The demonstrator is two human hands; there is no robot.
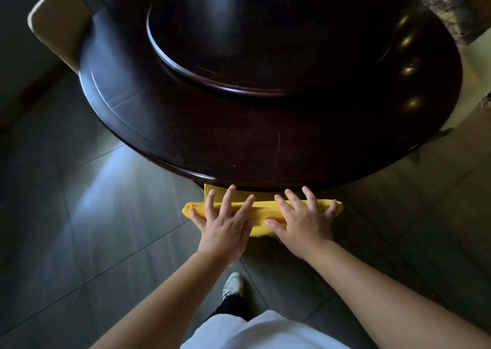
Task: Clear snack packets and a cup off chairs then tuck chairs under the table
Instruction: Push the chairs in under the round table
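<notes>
Both the left hand [224, 226] and right hand [305, 222] press flat, fingers spread, on the yellow chair back [261, 210], apparently nearly tucked beneath the table [239, 157] straight ahead.

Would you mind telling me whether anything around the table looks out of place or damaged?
Nothing stands out. The yellow chair sits tucked at the table edge under both flat hands, left hand and right hand. A beige chair is tucked at far left. No spills or packets visible.
</notes>
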